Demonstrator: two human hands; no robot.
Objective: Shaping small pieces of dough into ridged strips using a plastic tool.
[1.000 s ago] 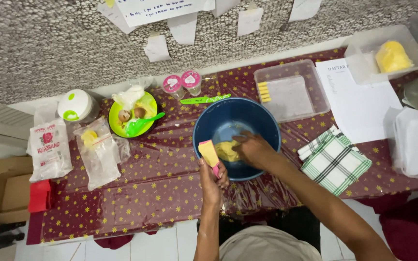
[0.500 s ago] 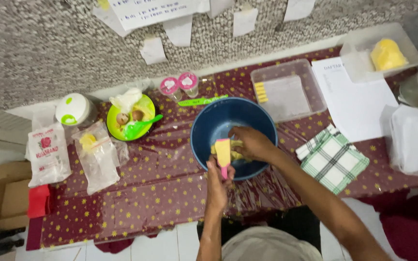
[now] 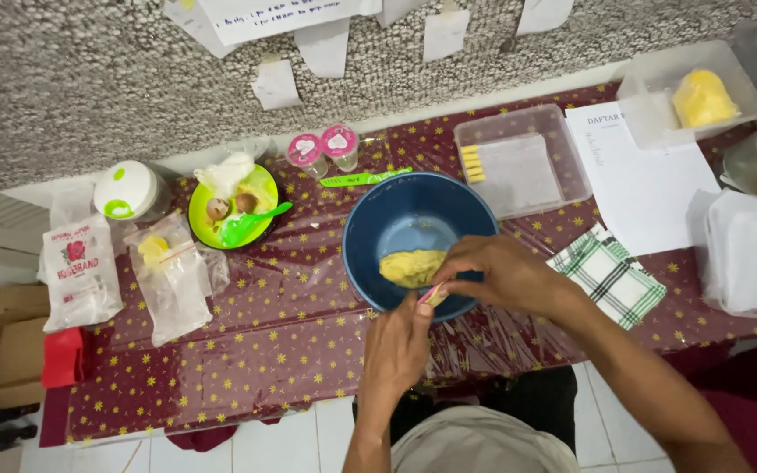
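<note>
Our left hand (image 3: 400,337) is closed round a small pink-handled scraper (image 3: 434,295) at the near rim of the blue bowl (image 3: 370,229), and our right hand (image 3: 501,273) reaches in from three o'clock with its fingers pinched together at the scraper's blade, seemingly pulling dough off it. The lump of yellow dough (image 3: 411,267) lies on the bowl's floor, just at eleven o'clock of the blade. To do this well, we judge that we should keep the blade over the bowl so the bits drop onto the lump, and steady the handle while the fingertips wipe. Counting outward: one bowl, one lump of dough, one checked cloth (image 3: 608,276) at three o'clock, two clear bags (image 3: 168,273) and one white packet (image 3: 79,271) at nine o'clock. Further out sit one green plate (image 3: 260,229) with two brown eggs and one green spoon (image 3: 247,226), one green knife (image 3: 363,179) at twelve o'clock, two pink-lidded cups (image 3: 324,145), one clear tray (image 3: 526,162) and, far at two o'clock, one tub of yellow stuff (image 3: 692,95).
</note>
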